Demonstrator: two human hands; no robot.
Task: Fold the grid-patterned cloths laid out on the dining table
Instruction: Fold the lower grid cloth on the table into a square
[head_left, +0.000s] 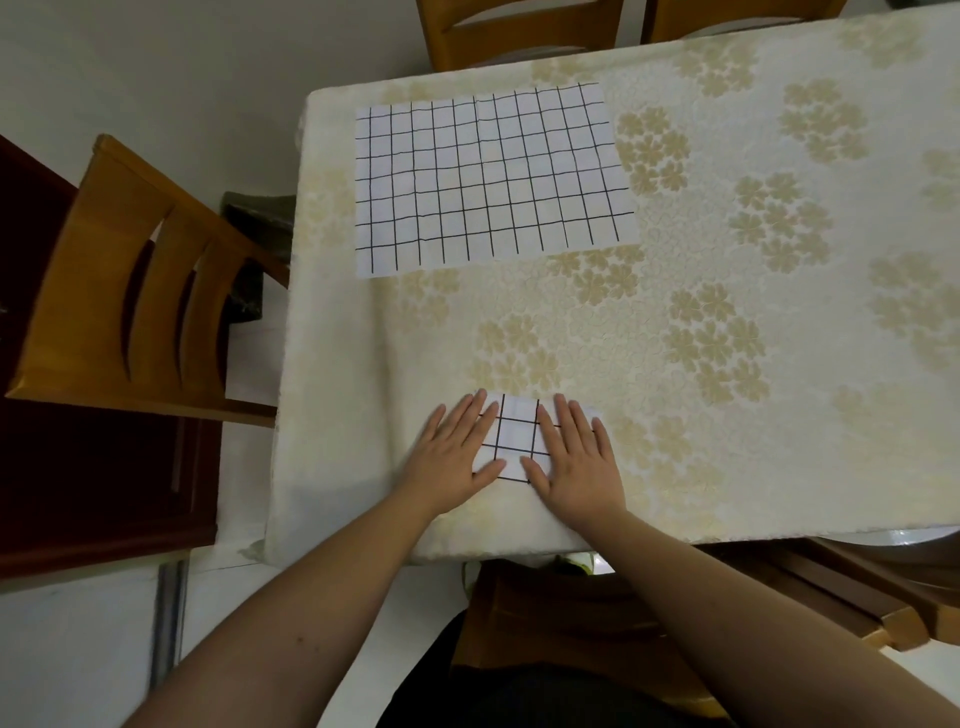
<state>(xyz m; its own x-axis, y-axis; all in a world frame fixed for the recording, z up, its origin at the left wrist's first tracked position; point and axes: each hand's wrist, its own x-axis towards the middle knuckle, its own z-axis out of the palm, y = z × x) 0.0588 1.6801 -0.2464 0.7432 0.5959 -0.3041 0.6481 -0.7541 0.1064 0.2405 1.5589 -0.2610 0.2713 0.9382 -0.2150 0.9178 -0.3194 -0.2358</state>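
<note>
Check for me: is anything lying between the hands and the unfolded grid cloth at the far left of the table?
Nothing visible. Both hands press the folded cloth; only bare floral tablecloth lies between them and the unfolded cloth.

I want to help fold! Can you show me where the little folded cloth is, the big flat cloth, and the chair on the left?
folded cloth (514, 436), head view, on the bare checks between the two hands.
flat cloth (493, 176), head view, on its middle.
wooden chair (104, 291), head view, on its slatted backrest.
</note>
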